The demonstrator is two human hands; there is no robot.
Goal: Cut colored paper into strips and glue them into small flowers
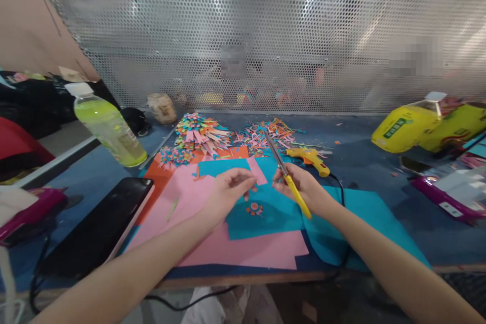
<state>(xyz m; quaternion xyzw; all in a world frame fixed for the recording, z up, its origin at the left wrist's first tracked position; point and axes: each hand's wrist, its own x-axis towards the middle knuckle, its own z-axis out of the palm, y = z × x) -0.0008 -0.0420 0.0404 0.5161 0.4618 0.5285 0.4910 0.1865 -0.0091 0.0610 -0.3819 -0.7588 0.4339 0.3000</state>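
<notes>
My right hand point(298, 185) holds a pair of scissors point(292, 185) with yellow handles, its blades pointing up and away from me. My left hand point(233, 187) is to the left of it with thumb and fingers pinched together; whatever may be between them is too small to make out. A pink paper strip point(258, 171) shows just beyond the left fingertips, and I cannot tell whether they touch it. Below both hands, a small orange and pink paper flower point(254, 208) lies on a teal sheet point(246, 228).
Pink sheets point(266, 253) and another teal sheet point(372, 228) cover the front. Behind are a fringed multicoloured paper cone point(201, 134), paper scraps point(273, 134) and a yellow glue gun point(309, 158) with its cord. A black phone point(102, 223) and drink bottle point(110, 129) stand left.
</notes>
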